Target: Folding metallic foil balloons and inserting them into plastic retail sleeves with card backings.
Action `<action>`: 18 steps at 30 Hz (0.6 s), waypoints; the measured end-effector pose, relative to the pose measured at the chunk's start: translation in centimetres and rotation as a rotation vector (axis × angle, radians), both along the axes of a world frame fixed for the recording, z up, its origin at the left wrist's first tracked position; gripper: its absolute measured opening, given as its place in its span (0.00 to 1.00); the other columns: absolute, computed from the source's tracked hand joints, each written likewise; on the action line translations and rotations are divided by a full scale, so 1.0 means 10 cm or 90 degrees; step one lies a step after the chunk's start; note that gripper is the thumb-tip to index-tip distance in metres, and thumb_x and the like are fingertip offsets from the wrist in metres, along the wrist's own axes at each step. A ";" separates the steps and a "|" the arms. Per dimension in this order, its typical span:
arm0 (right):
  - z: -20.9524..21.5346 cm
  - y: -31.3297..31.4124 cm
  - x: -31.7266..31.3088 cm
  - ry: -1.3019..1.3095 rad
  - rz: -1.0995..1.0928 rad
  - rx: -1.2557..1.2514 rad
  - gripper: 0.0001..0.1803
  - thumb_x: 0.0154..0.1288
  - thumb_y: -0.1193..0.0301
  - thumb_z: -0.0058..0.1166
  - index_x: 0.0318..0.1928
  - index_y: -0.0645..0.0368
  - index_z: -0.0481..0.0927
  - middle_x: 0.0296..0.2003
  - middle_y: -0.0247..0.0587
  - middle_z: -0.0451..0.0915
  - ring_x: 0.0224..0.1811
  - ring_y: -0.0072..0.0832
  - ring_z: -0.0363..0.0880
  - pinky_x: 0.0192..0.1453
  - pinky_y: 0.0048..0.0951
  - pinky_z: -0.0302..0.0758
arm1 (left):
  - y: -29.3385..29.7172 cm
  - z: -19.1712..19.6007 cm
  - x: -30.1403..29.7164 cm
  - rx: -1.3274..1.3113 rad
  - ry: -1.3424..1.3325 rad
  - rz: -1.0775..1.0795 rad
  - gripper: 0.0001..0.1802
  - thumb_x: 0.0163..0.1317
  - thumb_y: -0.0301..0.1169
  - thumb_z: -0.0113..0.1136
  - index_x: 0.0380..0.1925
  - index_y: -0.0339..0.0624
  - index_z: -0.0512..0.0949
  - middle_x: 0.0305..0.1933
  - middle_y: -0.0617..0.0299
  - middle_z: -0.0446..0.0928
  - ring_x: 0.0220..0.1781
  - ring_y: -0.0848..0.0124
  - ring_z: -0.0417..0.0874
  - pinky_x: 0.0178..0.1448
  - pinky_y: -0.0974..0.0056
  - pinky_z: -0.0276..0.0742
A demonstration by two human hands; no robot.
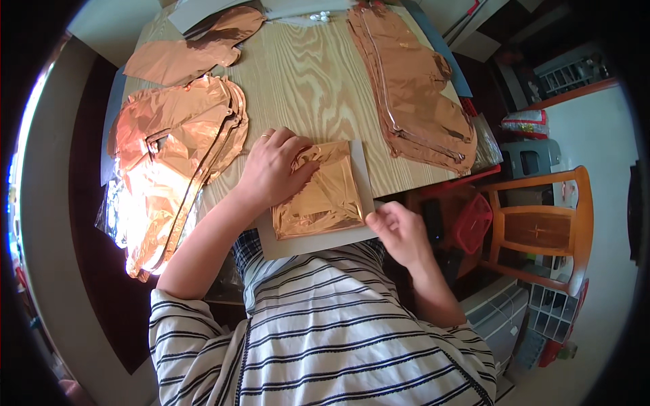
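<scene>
A folded square of copper-coloured foil (325, 196) lies on a grey board (362, 169) at the table's near edge, close to my body. My left hand (277, 166) rests over the foil's left side, thumb spread toward its middle and a ring on one finger. At the near right corner my right hand (401, 233) has its fingers curled in, thumb and forefinger tips at the board's edge. What they pinch, if anything, is hidden.
Stacks of flat copper foil balloons lie at the left (176, 128), far left (196, 51) and right (420, 88) of the wood-grain table (305, 81). A wooden chair (542, 227) and a red plastic basket (472, 223) stand to the right.
</scene>
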State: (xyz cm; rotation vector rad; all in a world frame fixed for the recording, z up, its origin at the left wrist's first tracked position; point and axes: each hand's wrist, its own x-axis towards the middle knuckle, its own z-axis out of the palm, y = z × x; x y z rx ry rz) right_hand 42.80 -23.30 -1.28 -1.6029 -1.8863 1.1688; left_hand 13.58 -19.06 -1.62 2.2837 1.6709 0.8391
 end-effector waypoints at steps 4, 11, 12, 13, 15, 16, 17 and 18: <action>-0.15 -0.13 -0.16 0.136 -0.013 -0.092 0.30 0.63 0.50 0.69 0.47 0.67 0.79 0.36 0.52 0.87 0.36 0.37 0.89 0.40 0.35 0.82 | -0.01 0.04 0.02 -0.054 -0.009 0.010 0.18 0.57 0.39 0.70 0.45 0.41 0.84 0.39 0.55 0.79 0.46 0.54 0.78 0.55 0.53 0.75; 0.05 -0.28 -0.06 0.049 -0.065 0.064 0.24 0.68 0.53 0.65 0.45 0.64 0.80 0.24 0.39 0.81 0.22 0.21 0.78 0.26 0.26 0.75 | -0.03 -0.01 0.00 -0.009 -0.012 0.011 0.18 0.57 0.36 0.70 0.46 0.42 0.84 0.39 0.56 0.80 0.44 0.55 0.80 0.51 0.54 0.77; 0.06 -0.24 -0.01 0.095 -0.043 -0.052 0.24 0.69 0.52 0.64 0.42 0.65 0.81 0.23 0.38 0.81 0.21 0.20 0.78 0.26 0.25 0.74 | -0.04 -0.03 0.00 0.003 -0.018 0.017 0.17 0.57 0.36 0.70 0.46 0.42 0.84 0.40 0.55 0.80 0.45 0.55 0.80 0.51 0.54 0.77; 0.08 -0.19 0.01 0.141 -0.020 -0.168 0.24 0.71 0.52 0.62 0.39 0.65 0.82 0.22 0.38 0.81 0.20 0.19 0.77 0.25 0.24 0.74 | -0.05 -0.04 0.01 0.015 -0.024 0.022 0.17 0.58 0.36 0.70 0.46 0.41 0.84 0.40 0.55 0.80 0.45 0.54 0.80 0.52 0.54 0.77; 0.19 -0.08 -0.06 0.185 0.007 -0.268 0.28 0.74 0.50 0.58 0.33 0.67 0.84 0.23 0.40 0.83 0.18 0.18 0.77 0.23 0.21 0.72 | -0.06 -0.05 0.03 0.025 -0.031 0.027 0.17 0.58 0.36 0.70 0.45 0.41 0.84 0.42 0.55 0.80 0.46 0.54 0.80 0.53 0.54 0.77; 0.19 -0.04 -0.09 0.182 0.029 -0.289 0.28 0.74 0.49 0.58 0.33 0.67 0.84 0.24 0.41 0.84 0.18 0.19 0.78 0.23 0.21 0.72 | -0.07 -0.05 0.03 0.022 -0.032 0.030 0.17 0.58 0.36 0.69 0.45 0.41 0.84 0.42 0.54 0.80 0.47 0.54 0.79 0.53 0.54 0.76; 0.20 0.00 -0.11 0.175 0.053 -0.312 0.29 0.74 0.49 0.57 0.33 0.67 0.84 0.25 0.42 0.85 0.18 0.19 0.78 0.23 0.21 0.72 | -0.09 -0.05 0.04 0.017 -0.034 0.035 0.17 0.58 0.36 0.69 0.45 0.41 0.84 0.43 0.54 0.80 0.48 0.54 0.79 0.54 0.54 0.76; 0.21 0.05 -0.12 0.187 0.053 -0.349 0.28 0.74 0.50 0.58 0.35 0.67 0.84 0.27 0.43 0.86 0.17 0.20 0.79 0.21 0.20 0.71 | -0.09 -0.06 0.04 0.018 -0.035 0.036 0.17 0.58 0.36 0.69 0.46 0.41 0.84 0.43 0.54 0.80 0.48 0.53 0.79 0.54 0.54 0.76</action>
